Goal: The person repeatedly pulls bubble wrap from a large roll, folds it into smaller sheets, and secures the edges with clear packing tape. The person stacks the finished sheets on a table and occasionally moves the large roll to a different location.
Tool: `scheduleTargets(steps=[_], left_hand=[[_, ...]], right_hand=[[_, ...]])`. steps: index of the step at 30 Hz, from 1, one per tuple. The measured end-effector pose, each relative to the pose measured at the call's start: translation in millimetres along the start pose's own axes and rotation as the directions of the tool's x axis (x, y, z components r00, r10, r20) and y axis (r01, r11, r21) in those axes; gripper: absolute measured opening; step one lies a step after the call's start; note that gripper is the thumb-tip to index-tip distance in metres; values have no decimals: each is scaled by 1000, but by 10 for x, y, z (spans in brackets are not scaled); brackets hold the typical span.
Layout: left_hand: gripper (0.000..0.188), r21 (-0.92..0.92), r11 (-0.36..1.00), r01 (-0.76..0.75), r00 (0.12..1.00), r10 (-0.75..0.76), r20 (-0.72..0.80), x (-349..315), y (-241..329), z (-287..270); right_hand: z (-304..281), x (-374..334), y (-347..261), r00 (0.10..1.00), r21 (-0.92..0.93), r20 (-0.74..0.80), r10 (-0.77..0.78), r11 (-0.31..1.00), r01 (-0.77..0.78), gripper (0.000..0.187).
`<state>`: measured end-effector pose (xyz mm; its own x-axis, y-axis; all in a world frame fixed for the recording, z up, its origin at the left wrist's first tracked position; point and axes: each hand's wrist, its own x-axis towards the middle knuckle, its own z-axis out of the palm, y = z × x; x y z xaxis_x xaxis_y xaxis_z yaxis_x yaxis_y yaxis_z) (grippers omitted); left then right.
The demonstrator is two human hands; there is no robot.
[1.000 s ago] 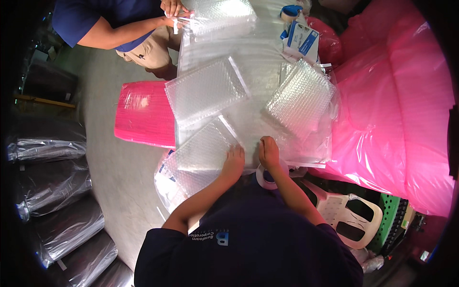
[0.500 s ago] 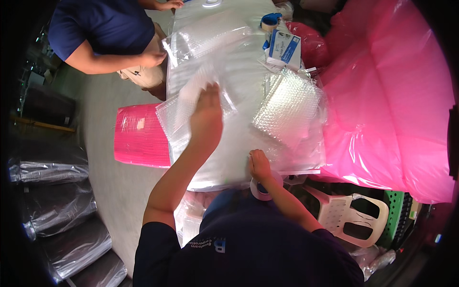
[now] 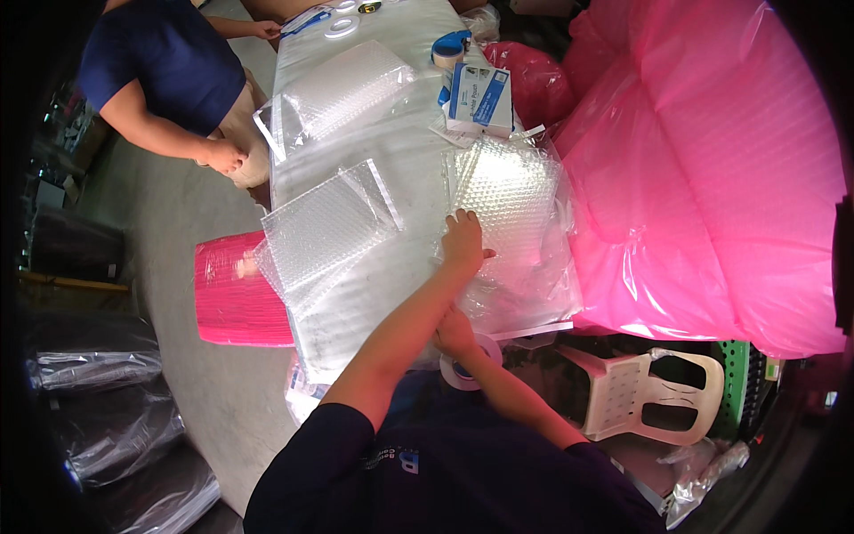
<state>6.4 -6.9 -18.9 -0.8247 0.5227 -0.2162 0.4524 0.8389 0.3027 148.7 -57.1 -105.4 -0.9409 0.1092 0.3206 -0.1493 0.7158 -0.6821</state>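
My left hand (image 3: 464, 240) reaches across to the left edge of a pile of clear bubble-wrap pouches (image 3: 505, 191). Its fingers are stretched out and touch the pile, with the thumb apart. Below it, at the near table edge, is my right hand (image 3: 455, 335), its fingers partly hidden behind my left forearm. A white tape roll (image 3: 487, 354) shows at my right wrist; whether it encircles the wrist I cannot tell. Overlapping bubble pouches (image 3: 325, 231) lie on the left side of the table. Farther back lies another bubble pouch (image 3: 351, 89) with a white strip.
A blue-and-white box (image 3: 480, 96) and a blue tape dispenser (image 3: 449, 49) stand at the table's back right. Large pink plastic-wrapped bundles (image 3: 703, 178) crowd the right side. A pink ribbed bundle (image 3: 240, 289) and a co-worker (image 3: 169, 80) are at left; a cream chair (image 3: 654, 396) is at lower right.
My left hand has moved from the left pouches over to the pile on the right. My right hand has drawn back left and nearer. The co-worker's near hand has left the far pouch.
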Motion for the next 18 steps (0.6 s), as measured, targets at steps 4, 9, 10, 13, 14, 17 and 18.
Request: scheduleTargets(steps=[4,9,10,13,14,17,18], left_hand=[[98,-74,971,227,973,-229,-14,11,76,114],[86,-120,922,368,929,-370,8,-7,52,3],[81,-248,907,339,932,-360,-42,-3,-39,68],[63,-536,841,77,949,-226,-219,5,-272,128],[56,-570,817,-84,948,-111,-298,-19,-434,73],[22,-706,586,-398,903,115,-414,-425,-864,-749],[17,-648,696,-308,940,120,-318,-636,-1230,-1063]], right_hand=[[-96,26,-89,991,83,102,81,993,-90,41],[-224,61,-184,987,128,106,119,983,-132,38],[-205,65,-208,975,87,161,151,982,-166,33],[-100,46,-162,965,-12,199,172,985,-173,20],[-44,19,-148,984,-12,138,117,993,-116,15],[-25,-17,-26,998,-35,26,60,998,-59,9],[-24,-27,-12,998,-41,9,54,998,-54,8]])
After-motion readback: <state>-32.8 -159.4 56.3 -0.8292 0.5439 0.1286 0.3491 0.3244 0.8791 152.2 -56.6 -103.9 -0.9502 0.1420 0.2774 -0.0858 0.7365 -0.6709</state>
